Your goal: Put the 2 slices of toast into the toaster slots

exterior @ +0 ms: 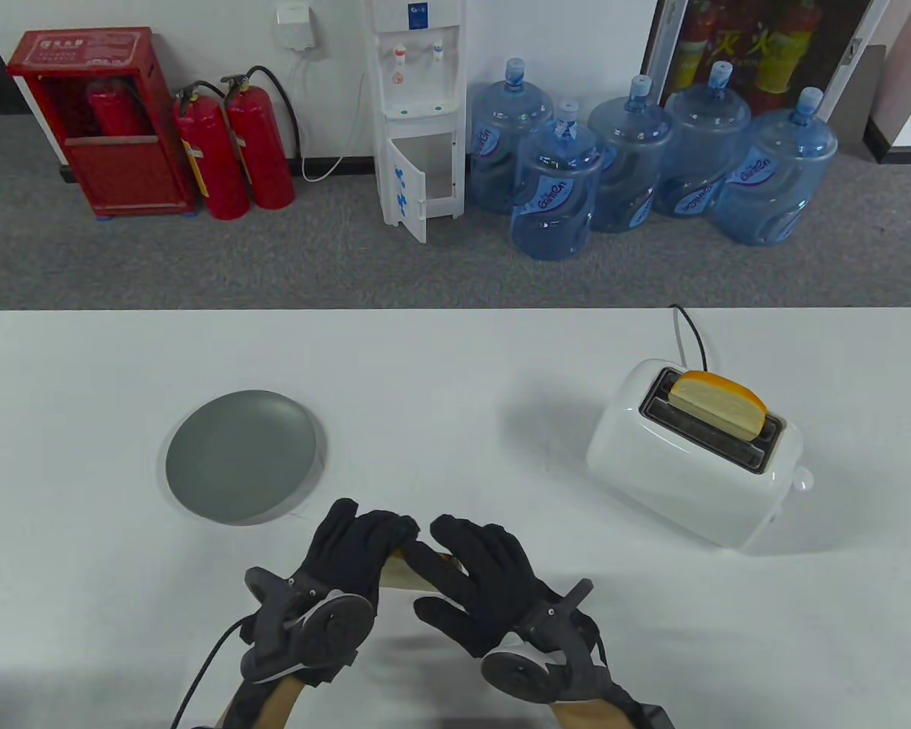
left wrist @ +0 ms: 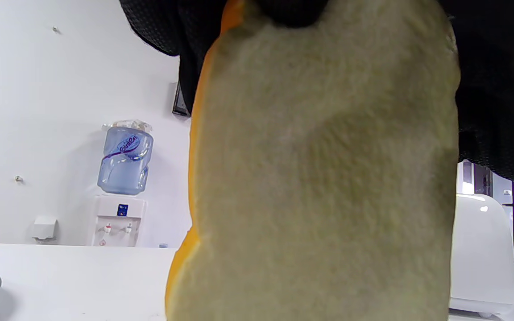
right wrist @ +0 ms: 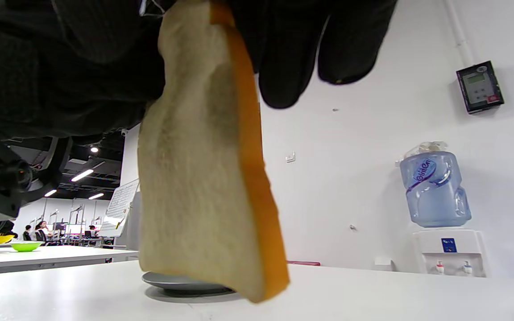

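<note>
- At the near edge of the bench [exterior: 455, 357], well to the left of the toaster [exterior: 695, 452]: both hands close together, a slice of toast [exterior: 406, 571] between them.
- Left hand [exterior: 349, 558]: fingers curled over the top of that slice, gripping it; from the left wrist camera, pale crumb face [left wrist: 324, 178] filling most of the frame, black glove across its top edge.
- Right hand [exterior: 474, 581]: fingers spread and lying against the same slice from the other side; whether gripping or only touching, cannot tell from the table camera.
- From the right wrist camera: slice [right wrist: 208, 178] hanging edge-down, orange crust along its right side, lower corner clear of the bench, black fingers [right wrist: 283, 58] over its top.
- In the far slot of the toaster: a second slice [exterior: 717, 402], upright, roughly its top half standing out above the slot, crust uppermost.
- Near slot of the toaster: open, dark inside.
- Toaster itself: white, angled, lever knob on its right end, black cord running off the far edge of the bench.
- Well left of the toaster, just beyond the left hand: a grey plate [exterior: 243, 456], flat on the bench, nothing on it.
- Beyond the toaster, on the floor past the bench: blue water bottles [exterior: 638, 171], a white water dispenser [exterior: 417, 114], red fire extinguishers [exterior: 231, 152].
</note>
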